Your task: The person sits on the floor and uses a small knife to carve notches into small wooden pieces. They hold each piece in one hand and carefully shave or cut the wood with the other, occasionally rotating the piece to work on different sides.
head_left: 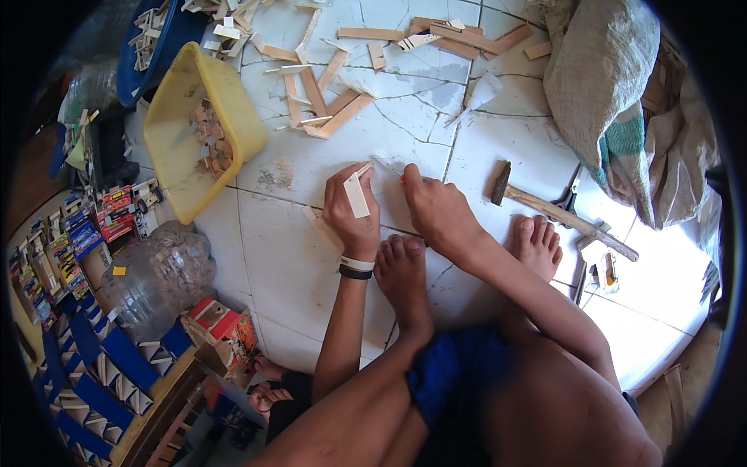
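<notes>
My left hand [350, 210] is closed around a small pale wooden piece [358, 194], which stands up out of the fingers with its flat face showing. Just to the right, my right hand [440, 206] is closed on a thin pale-tipped tool [387, 166] with a bit of red at the fingers. Its tip points toward the wooden piece; whether they touch I cannot tell. Most of the tool is hidden in the fist. A flat wooden strip [322, 228] lies on the floor beside my left hand.
Wooden strips [334, 113] lie scattered ahead on the cracked tile floor. A yellow tub [249, 117] with small wood pieces stands at left. To the right are a hammer [560, 214], black scissors [570, 194] and a woven sack [599, 78]. A white cone-shaped nozzle [484, 92] lies ahead.
</notes>
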Motion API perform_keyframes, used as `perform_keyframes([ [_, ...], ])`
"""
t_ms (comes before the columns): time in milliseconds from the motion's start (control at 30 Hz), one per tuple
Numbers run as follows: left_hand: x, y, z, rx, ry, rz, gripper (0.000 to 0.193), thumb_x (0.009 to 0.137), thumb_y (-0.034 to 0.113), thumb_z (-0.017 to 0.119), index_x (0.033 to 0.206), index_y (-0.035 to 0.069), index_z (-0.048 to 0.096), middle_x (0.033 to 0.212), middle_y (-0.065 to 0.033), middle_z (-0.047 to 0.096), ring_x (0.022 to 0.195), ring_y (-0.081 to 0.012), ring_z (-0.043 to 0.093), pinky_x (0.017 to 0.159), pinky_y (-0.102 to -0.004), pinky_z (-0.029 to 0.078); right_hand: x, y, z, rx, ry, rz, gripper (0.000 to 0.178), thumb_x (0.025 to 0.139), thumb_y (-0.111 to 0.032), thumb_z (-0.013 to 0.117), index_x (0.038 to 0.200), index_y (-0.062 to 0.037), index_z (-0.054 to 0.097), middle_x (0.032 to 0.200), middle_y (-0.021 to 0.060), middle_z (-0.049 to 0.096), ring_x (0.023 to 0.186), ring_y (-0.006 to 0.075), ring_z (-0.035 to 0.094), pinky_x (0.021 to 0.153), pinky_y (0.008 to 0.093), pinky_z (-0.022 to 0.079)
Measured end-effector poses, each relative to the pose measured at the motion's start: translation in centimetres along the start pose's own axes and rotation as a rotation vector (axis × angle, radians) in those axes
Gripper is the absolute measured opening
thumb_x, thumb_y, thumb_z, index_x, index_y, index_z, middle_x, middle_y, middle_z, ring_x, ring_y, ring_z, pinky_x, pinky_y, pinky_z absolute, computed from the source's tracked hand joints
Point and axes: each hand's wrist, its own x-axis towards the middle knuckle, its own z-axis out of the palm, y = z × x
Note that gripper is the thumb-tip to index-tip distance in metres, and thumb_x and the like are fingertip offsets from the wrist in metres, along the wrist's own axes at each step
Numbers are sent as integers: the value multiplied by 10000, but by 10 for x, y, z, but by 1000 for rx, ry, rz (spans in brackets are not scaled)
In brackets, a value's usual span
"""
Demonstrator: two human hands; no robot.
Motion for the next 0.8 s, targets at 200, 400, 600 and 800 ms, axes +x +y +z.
perform_keyframes([
  [200, 1, -1, 1, 27, 1, 3, 145, 997, 23, 668, 1131, -31, 675, 1097, -122, 740, 1000, -194, 685, 928, -328, 536, 2, -6, -1, -47, -50, -2, 175, 1080, -177, 501, 1074, -9, 453, 693, 239, 672, 615, 444, 685, 530, 512, 556],
  [400, 3, 0, 2, 40, 7, -8, 155, 1002, 35, 665, 1143, -29, 673, 1097, -122, 737, 993, -190, 683, 923, -322, 536, 3, -8, -4, -70, -118, -14, 308, 891, -70, 684, 1093, -1, 463, 751, 216, 697, 682, 425, 732, 552, 462, 599],
  [600, 4, -1, 2, 50, 4, -17, 166, 1007, 46, 662, 1156, -27, 671, 1098, -123, 734, 986, -187, 681, 919, -317, 536, 5, -8, 0, -150, -133, -7, 315, 855, -49, 714, 1042, -1, 464, 699, 186, 692, 663, 388, 741, 545, 435, 602],
  [800, 3, 1, 4, 51, 9, -38, 177, 1012, 58, 658, 1168, -25, 668, 1098, -123, 731, 979, -184, 679, 914, -312, 536, 4, -16, 1, -311, -6, -96, 185, 894, -61, 660, 963, -43, 489, 662, 134, 697, 617, 296, 750, 496, 353, 587],
])
